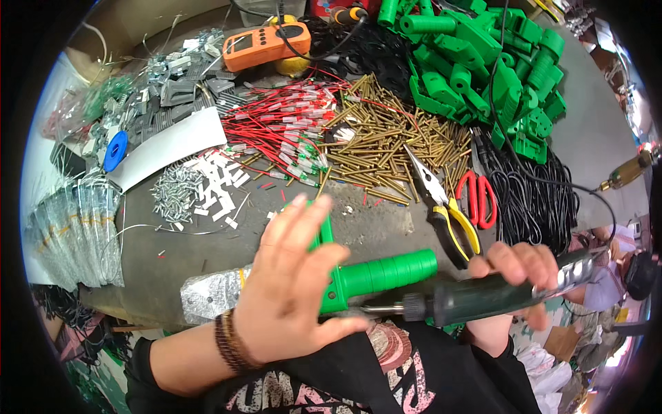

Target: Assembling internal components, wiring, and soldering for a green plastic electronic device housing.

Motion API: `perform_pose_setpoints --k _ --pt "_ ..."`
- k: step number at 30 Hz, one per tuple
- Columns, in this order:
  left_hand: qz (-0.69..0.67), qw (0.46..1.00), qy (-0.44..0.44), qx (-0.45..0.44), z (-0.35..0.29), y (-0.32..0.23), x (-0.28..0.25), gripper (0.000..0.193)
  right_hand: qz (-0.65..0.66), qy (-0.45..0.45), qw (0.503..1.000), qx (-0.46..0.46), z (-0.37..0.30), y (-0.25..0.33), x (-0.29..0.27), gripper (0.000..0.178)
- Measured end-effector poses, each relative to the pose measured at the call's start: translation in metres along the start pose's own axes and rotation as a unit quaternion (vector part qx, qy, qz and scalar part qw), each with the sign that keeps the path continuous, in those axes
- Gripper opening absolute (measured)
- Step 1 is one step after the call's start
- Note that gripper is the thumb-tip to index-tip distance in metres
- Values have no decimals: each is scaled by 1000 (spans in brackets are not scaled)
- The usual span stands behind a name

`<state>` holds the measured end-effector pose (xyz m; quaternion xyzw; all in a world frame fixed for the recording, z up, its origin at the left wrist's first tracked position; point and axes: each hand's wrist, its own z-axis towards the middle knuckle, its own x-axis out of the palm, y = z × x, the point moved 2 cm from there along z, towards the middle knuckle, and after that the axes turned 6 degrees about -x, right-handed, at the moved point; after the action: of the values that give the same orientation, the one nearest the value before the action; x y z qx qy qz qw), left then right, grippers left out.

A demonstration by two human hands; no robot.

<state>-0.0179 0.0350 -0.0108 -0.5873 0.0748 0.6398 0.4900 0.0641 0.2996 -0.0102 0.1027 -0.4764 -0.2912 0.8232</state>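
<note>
My left hand is over a green plastic tool body, its fingers stretched and spread. The hand covers the middle of that body, so I cannot tell whether the palm touches it. The ribbed green handle sticks out to the right. A silvery flat piece with a yellow band shows at the left of the same hand. My right hand is curled round a dark electric screwdriver. Its metal bit points left and lies just below the green body's handle.
Long-nose pliers and red-handled scissors lie beyond the screwdriver. Farther back are brass screws, red-wired parts, green housings, black cables, an orange meter, white sleeves and bagged pieces.
</note>
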Motion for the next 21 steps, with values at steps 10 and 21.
perform_pose_setpoints --k 10,21 --pt "-372 868 190 -270 -2 56 -24 86 -7 -45 998 39 14 -11 -30 41" --pt "-410 864 163 -242 -8 59 -18 88 -25 -75 996 48 13 -17 -26 43"
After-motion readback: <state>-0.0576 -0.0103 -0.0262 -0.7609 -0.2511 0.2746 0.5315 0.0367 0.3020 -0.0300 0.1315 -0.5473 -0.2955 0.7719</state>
